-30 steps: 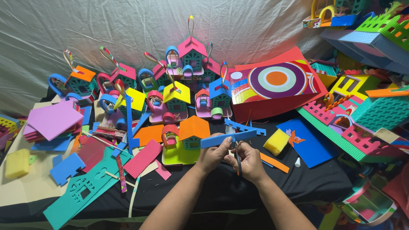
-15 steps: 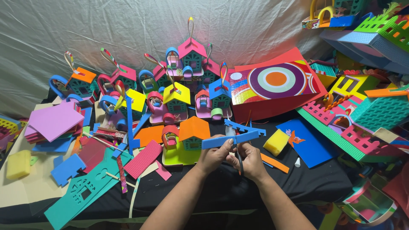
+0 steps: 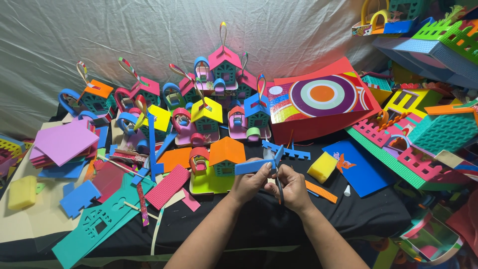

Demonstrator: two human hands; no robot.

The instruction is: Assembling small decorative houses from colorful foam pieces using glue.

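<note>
Left of the orange-roofed house [image 3: 225,158] lie a purple sheet [image 3: 64,141] and a teal cutout [image 3: 99,224]. Just right of the house, the left hand [image 3: 249,184] pinches a blue strip [image 3: 259,164]; the right hand [image 3: 293,188] is closed on it too. Farther right sits a yellow sponge [image 3: 322,167]

black-draped table [image 3: 368,219], foam houses [image 3: 219,162], yellow sponge [image 3: 322,167]
</note>
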